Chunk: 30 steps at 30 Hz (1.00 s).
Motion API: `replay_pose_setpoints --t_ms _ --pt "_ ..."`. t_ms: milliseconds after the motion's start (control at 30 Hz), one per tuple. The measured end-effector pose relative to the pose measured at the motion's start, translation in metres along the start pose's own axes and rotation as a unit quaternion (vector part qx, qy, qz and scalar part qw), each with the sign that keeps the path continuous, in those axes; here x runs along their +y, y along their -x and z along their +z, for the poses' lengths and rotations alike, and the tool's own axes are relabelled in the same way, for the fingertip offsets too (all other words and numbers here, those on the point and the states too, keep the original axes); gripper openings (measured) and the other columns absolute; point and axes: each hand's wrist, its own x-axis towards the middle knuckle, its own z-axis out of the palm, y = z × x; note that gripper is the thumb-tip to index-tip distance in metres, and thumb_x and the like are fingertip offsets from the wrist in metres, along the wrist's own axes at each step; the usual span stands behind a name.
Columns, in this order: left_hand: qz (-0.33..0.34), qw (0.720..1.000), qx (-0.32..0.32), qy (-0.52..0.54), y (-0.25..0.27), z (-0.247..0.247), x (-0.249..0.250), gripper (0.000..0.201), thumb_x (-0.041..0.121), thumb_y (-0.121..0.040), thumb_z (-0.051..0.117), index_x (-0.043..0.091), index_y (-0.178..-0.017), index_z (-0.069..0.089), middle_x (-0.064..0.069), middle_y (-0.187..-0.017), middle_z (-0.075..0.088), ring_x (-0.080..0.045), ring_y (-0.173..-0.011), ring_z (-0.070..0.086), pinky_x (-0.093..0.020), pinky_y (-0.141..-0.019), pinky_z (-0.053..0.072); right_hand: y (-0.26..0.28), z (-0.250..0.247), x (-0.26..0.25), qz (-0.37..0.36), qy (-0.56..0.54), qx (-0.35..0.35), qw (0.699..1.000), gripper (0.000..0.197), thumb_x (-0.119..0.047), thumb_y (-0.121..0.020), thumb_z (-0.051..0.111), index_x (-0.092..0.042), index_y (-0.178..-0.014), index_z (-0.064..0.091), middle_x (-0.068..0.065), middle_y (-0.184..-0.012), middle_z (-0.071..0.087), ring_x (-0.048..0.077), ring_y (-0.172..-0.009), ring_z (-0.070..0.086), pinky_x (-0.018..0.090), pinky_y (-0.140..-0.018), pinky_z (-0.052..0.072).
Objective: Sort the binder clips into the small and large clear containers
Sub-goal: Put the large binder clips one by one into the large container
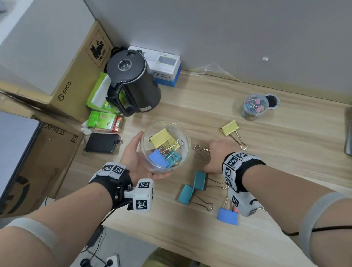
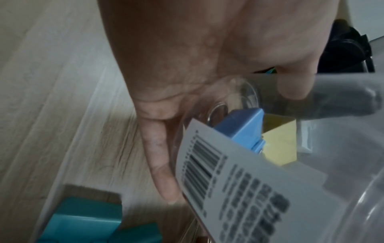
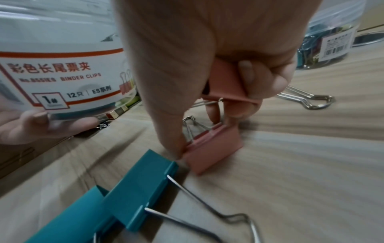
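A pink clip (image 3: 226, 85) sits pinched in the right hand (image 3: 207, 54), fingers curled round it, above a second pink clip (image 3: 214, 149) on the desk (image 1: 269, 237) (thumb touching it). Left hand (image 1: 137, 157) cups the tub (image 1: 183, 139) beside two teal clips (image 1: 193, 186)

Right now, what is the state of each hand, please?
Left hand: holds the large container.
Right hand: closed, grips a pink clip, thumb touching another pink clip.
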Motion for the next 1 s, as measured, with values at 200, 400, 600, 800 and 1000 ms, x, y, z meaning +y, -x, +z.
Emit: replay_pose_setpoints --t_ms 200,400,600,800,1000 --pt "-0.001 1.0 0.001 -0.004 0.002 -0.008 -0.001 0.088 0.076 -0.081 0.045 0.01 -0.141 0.051 -0.025 -0.136 0.056 -0.048 -0.125 0.052 -0.05 -0.086 0.053 0.008 0.001 0.007 0.059 -0.134 0.028 0.989 0.045 -0.051 -0.072 0.062 -0.018 -0.102 0.054 0.002 -0.092 0.061 0.022 -0.079 0.059 0.03 -0.065 0.052" --pt "0.025 0.999 0.041 0.022 0.0 -0.005 0.005 0.089 0.075 -0.077 0.051 0.009 -0.138 0.051 -0.026 -0.132 0.059 -0.047 -0.12 0.056 -0.053 -0.102 0.044 0.021 -0.037 -0.003 0.097 -0.403 0.108 0.904 0.07 -0.058 -0.076 0.06 -0.013 -0.128 0.047 0.005 -0.101 0.062 0.025 -0.097 0.06 0.038 -0.09 0.05" --pt "0.06 0.996 0.055 0.029 -0.004 0.029 0.001 0.08 0.07 -0.079 0.054 0.007 -0.13 0.058 -0.025 -0.127 0.062 -0.046 -0.114 0.061 -0.057 -0.103 0.043 0.046 -0.091 -0.036 -0.017 -0.455 0.13 0.881 0.036 -0.057 -0.074 0.048 -0.027 -0.091 0.058 0.0 -0.087 0.07 0.023 -0.083 0.066 0.038 -0.078 0.055" --pt "0.068 0.996 0.061 0.006 -0.007 0.046 0.002 0.077 0.068 -0.079 0.054 0.009 -0.129 0.06 -0.025 -0.124 0.064 -0.046 -0.113 0.061 -0.059 -0.102 0.042 0.047 -0.1 -0.063 0.039 -0.415 0.06 0.907 0.037 -0.05 -0.087 0.05 -0.016 -0.085 0.063 0.005 -0.083 0.07 0.023 -0.08 0.066 0.028 -0.061 0.044" --pt "0.072 0.995 0.064 0.019 -0.008 0.051 -0.009 0.078 0.07 -0.078 0.055 0.013 -0.132 0.061 -0.02 -0.126 0.065 -0.044 -0.114 0.062 -0.058 -0.099 0.043 0.05 -0.098 -0.071 0.014 -0.389 0.006 0.921 0.017 -0.03 -0.08 0.067 -0.015 -0.073 0.065 0.003 -0.075 0.071 0.023 -0.076 0.069 0.029 -0.065 0.053"
